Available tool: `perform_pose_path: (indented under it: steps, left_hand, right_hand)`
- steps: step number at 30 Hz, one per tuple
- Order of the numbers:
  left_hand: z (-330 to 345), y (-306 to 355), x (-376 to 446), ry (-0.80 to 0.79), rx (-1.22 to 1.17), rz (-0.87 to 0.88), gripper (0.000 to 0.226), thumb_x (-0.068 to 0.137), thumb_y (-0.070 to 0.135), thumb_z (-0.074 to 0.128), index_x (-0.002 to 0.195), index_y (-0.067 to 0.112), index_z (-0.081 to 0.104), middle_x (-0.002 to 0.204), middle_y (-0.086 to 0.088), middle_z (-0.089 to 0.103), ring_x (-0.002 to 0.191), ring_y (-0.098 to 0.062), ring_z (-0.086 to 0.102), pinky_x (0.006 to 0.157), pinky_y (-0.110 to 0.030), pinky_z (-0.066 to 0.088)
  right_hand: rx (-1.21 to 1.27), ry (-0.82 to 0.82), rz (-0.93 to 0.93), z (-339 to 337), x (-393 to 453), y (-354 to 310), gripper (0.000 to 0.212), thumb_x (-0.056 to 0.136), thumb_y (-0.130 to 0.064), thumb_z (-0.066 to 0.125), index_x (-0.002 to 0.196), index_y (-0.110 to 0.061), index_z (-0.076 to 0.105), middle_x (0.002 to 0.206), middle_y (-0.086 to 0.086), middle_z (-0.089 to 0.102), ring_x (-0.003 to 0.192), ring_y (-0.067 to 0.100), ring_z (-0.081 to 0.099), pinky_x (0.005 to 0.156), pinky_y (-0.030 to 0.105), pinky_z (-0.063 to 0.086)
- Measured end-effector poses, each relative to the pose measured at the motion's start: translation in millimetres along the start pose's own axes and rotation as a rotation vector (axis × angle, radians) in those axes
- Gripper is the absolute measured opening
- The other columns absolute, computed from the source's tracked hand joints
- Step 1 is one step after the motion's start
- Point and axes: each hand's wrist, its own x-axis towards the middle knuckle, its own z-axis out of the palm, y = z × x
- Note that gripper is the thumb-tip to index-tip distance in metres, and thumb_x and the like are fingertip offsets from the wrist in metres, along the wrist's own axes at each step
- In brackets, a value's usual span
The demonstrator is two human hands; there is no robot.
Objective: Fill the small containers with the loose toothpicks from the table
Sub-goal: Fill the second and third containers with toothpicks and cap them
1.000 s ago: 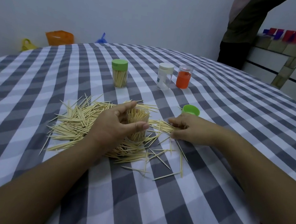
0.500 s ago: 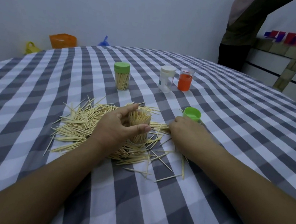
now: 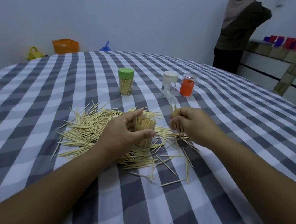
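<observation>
**Toothpicks gathered at checked table**

A clear open container [image 3: 143, 131], packed with toothpicks, is gripped by the left hand [image 3: 123, 133], thumb and fingers curled round it. At its 2 o'clock, a small bunch [image 3: 174, 111] is pinched in the right hand [image 3: 191, 123]. Loose toothpicks [image 3: 87, 129] are spread around the container. At 12 o'clock a green-lidded container [image 3: 125, 81], a white-lidded container [image 3: 169, 84] and an orange-filled container [image 3: 187, 86] are seen on the tablecloth [image 3: 232, 139].

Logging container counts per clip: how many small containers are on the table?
4: one open, in the left hand's grip; green-lidded, white-lidded and orange behind. None seems hidden.
</observation>
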Motion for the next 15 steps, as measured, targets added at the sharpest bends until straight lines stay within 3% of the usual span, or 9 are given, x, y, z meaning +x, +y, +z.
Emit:
perform_pose_path:
  steps: [2, 4, 6, 9, 13, 15]
  left_hand:
    - [0, 0, 0, -0.003, 0.003, 0.006, 0.089, 0.053, 0.039, 0.078, 0.135, 0.016, 0.051, 0.111, -0.006, 0.062, 0.098, 0.003, 0.055, 0.074, -0.009, 0.05]
    - [0, -1, 1, -0.006, -0.007, -0.004, 0.092, 0.051, 0.042, 0.078, 0.136, 0.018, 0.05, 0.114, -0.013, 0.066, 0.104, -0.011, 0.064, 0.085, -0.017, 0.053]
    - [0, -1, 0, -0.009, -0.021, -0.01, 0.094, 0.05, 0.045, 0.079, 0.136, 0.019, 0.05, 0.117, -0.007, 0.067, 0.105, -0.012, 0.065, 0.09, -0.025, 0.053]
    - [0, -2, 1, -0.008, -0.02, -0.003, 0.094, 0.05, 0.045, 0.078, 0.135, 0.019, 0.05, 0.114, -0.009, 0.068, 0.103, -0.011, 0.065, 0.088, -0.02, 0.053]
    - [0, 2, -1, -0.022, -0.061, -0.017, 0.096, 0.048, 0.044, 0.079, 0.136, 0.018, 0.049, 0.12, -0.003, 0.066, 0.105, -0.008, 0.064, 0.093, -0.028, 0.053]
    - [1, 3, -2, -0.022, -0.065, -0.009, 0.092, 0.052, 0.039, 0.081, 0.136, 0.016, 0.049, 0.116, -0.002, 0.067, 0.096, -0.001, 0.066, 0.086, -0.02, 0.054]
  right_hand:
    - [0.218, -0.02, 0.014, -1, 2, -11, 0.018, 0.096, -0.004, 0.047, 0.088, -0.013, 0.06, 0.085, 0.008, 0.066, 0.081, 0.019, 0.065, 0.076, 0.029, 0.053]
    - [0.375, -0.005, 0.004, -2, 4, -22, 0.017, 0.097, -0.005, 0.047, 0.089, -0.014, 0.059, 0.084, 0.008, 0.066, 0.082, 0.021, 0.067, 0.079, 0.031, 0.056]
    - [0.543, 0.038, -0.005, 0, 6, -33, 0.015, 0.097, -0.006, 0.046, 0.091, -0.013, 0.059, 0.084, 0.008, 0.066, 0.081, 0.021, 0.068, 0.08, 0.033, 0.056]
    - [0.781, 0.094, -0.044, 9, 6, -47, 0.015, 0.098, -0.006, 0.044, 0.093, -0.011, 0.057, 0.083, 0.008, 0.066, 0.08, 0.021, 0.068, 0.075, 0.028, 0.058]
    - [0.833, 0.145, -0.087, 30, 3, -46, 0.017, 0.099, -0.008, 0.043, 0.094, -0.014, 0.058, 0.084, 0.006, 0.067, 0.082, 0.017, 0.069, 0.075, 0.027, 0.057]
    - [0.795, 0.146, -0.084, 39, 1, -40, 0.018, 0.098, -0.008, 0.045, 0.091, -0.016, 0.059, 0.084, 0.004, 0.068, 0.085, 0.018, 0.068, 0.081, 0.031, 0.056]
